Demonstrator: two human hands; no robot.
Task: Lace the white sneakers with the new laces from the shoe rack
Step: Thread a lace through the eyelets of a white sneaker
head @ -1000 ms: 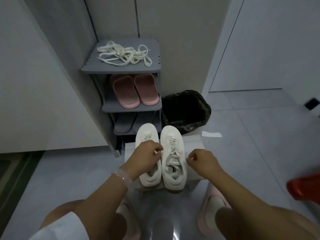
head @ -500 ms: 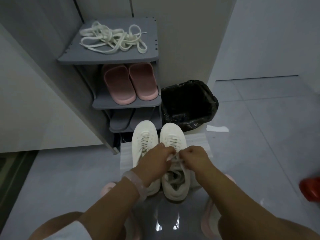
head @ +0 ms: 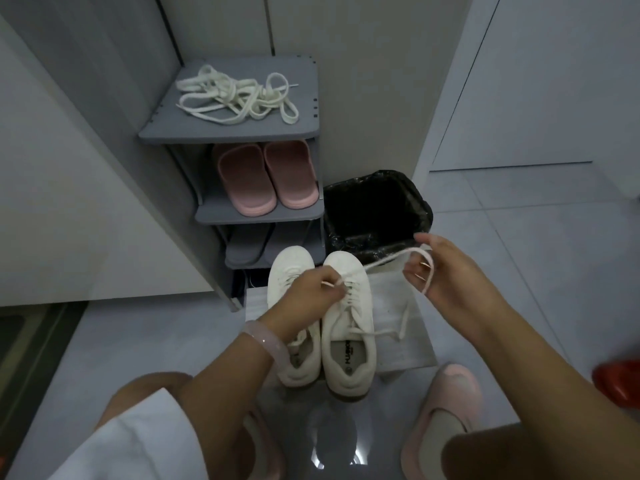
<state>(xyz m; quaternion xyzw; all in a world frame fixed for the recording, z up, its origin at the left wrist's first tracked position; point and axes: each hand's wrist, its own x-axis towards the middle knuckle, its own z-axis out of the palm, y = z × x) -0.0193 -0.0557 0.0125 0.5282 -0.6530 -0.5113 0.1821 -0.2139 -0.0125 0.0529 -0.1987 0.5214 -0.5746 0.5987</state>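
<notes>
Two white sneakers stand side by side on a white sheet (head: 408,344) on the floor, the left sneaker (head: 291,268) partly under my arm and the right sneaker (head: 349,344) with a loosened lace. My left hand (head: 306,296) rests over the right sneaker's eyelets and pinches the lace there. My right hand (head: 440,271) is lifted to the right of the shoe and holds a loop of that old lace (head: 388,259), pulled out toward the bin. The new white laces (head: 235,97) lie tangled on the top shelf of the grey shoe rack (head: 242,133).
Pink slippers (head: 266,178) sit on the rack's middle shelf, grey ones (head: 247,247) below. A bin with a black liner (head: 377,216) stands right of the rack. A red object (head: 620,379) shows at the right edge. My feet in pink slippers (head: 446,407) flank the sneakers.
My right hand has moved up and right from the shoe, drawing a length of lace out. My left hand stays on the right sneaker's eyelets. The view has tilted.
</notes>
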